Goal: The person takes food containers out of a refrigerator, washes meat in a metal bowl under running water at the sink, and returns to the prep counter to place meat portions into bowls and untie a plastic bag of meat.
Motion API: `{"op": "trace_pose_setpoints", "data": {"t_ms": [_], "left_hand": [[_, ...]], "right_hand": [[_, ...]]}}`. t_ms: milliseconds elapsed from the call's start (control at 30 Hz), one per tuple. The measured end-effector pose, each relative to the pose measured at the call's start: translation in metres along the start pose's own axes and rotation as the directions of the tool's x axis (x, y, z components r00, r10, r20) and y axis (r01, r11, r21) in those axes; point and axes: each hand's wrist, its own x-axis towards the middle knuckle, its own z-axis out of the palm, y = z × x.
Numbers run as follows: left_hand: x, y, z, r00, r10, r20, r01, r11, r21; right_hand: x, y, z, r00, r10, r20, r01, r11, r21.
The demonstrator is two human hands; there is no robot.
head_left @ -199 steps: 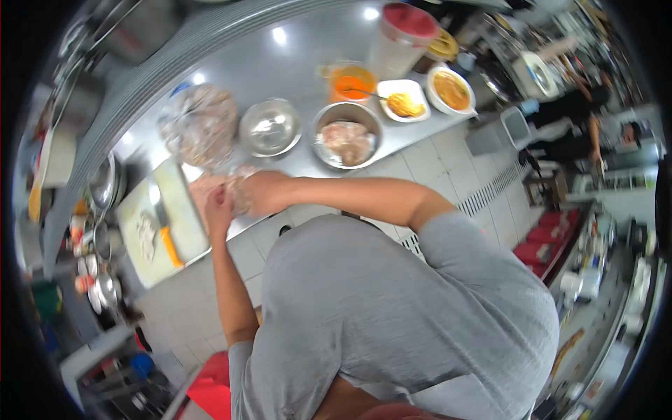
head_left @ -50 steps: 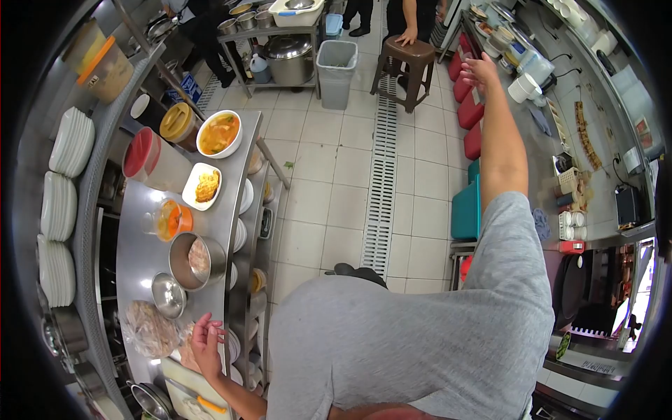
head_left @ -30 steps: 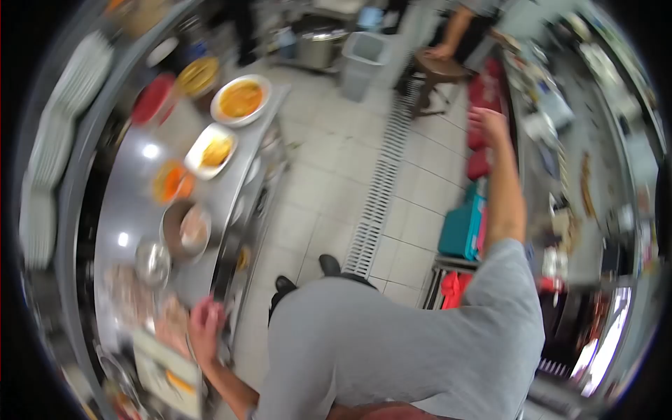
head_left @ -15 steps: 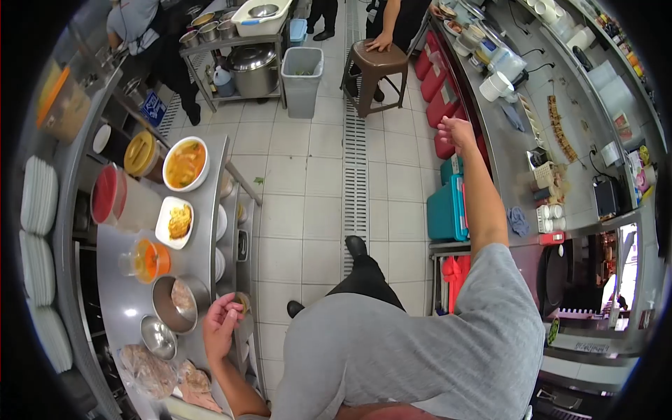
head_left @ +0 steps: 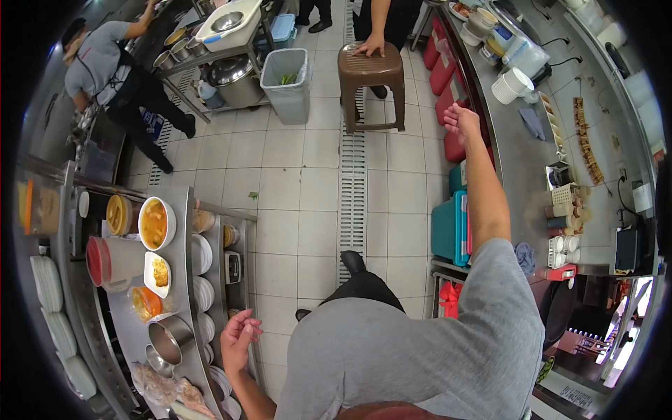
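As one black boot (head_left: 353,262) leads over the slotted floor drain (head_left: 353,189), both arms (head_left: 488,203) are out wide, presumably for balance and clearance! Left hand (head_left: 239,339): fingers loosely parted, gripping nothing, near the steel pot (head_left: 168,341) on the counter (head_left: 183,259), white plates (head_left: 204,294) stacked beneath, likely saving worktop room. Right hand (head_left: 463,123): fingers half curled, nothing visible inside, out near the red bins (head_left: 449,98), tucked against the opposite counter (head_left: 519,168), apparently keeping the aisle (head_left: 278,203) walkable.

The left counter (head_left: 183,231) is shiny metal, the brown stool (head_left: 371,68) plastic.
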Motion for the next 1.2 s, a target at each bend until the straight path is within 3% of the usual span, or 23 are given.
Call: {"op": "trace_pose_setpoints", "data": {"t_ms": [367,500,533,667,700,767,867,967,1033,1100,1133,1200], "left_hand": [[0.015,0.014,0.047,1.000,-0.024,0.000,0.024,1.000,-0.004],[0.024,0.018,0.068,0.999,-0.042,0.025,0.041,0.999,0.019],[0.029,0.023,0.075,0.999,-0.038,0.037,0.038,0.999,0.020],[0.051,0.038,0.100,0.992,-0.023,0.123,0.017,0.999,0.047],[0.054,0.043,0.106,0.989,-0.030,0.145,0.021,0.998,0.059],[0.059,0.053,0.115,0.982,-0.042,0.182,0.029,0.997,0.078],[0.060,0.050,0.115,0.974,-0.037,0.223,0.018,0.996,0.086],[0.060,0.051,0.117,0.977,-0.057,0.204,0.025,0.987,0.156],[0.054,0.048,0.114,0.981,-0.058,0.186,0.038,0.993,0.109],[0.051,0.024,0.098,0.972,0.059,0.228,-0.103,0.977,0.186],[0.044,0.024,0.095,0.981,0.063,0.186,-0.103,0.970,0.218],[0.029,0.017,0.080,0.990,0.063,0.129,-0.089,0.974,0.209]], "right_hand": [[0.067,-0.014,-0.007,1.000,-0.021,0.008,0.020,0.990,0.142],[0.083,-0.030,-0.004,1.000,-0.008,0.017,0.002,0.942,0.335],[0.080,-0.035,-0.008,0.994,-0.049,0.102,0.005,0.918,0.396],[0.072,-0.049,-0.010,0.981,-0.023,0.192,-0.105,0.773,0.626],[0.067,-0.047,-0.013,0.957,-0.088,0.275,-0.115,0.757,0.643],[0.061,-0.044,-0.020,0.875,-0.221,0.431,-0.145,0.729,0.669],[0.046,-0.032,-0.023,0.892,-0.130,0.433,-0.155,0.812,0.563],[0.019,-0.012,-0.029,0.923,-0.121,0.366,-0.135,0.788,0.601],[0.007,0.005,-0.040,0.890,-0.152,0.430,-0.162,0.777,0.608],[-0.012,0.009,-0.045,0.869,-0.125,0.479,-0.224,0.764,0.605],[-0.031,0.007,-0.037,0.930,-0.056,0.362,-0.172,0.806,0.567],[-0.053,0.011,-0.032,0.928,-0.135,0.347,-0.082,0.834,0.545]]}}
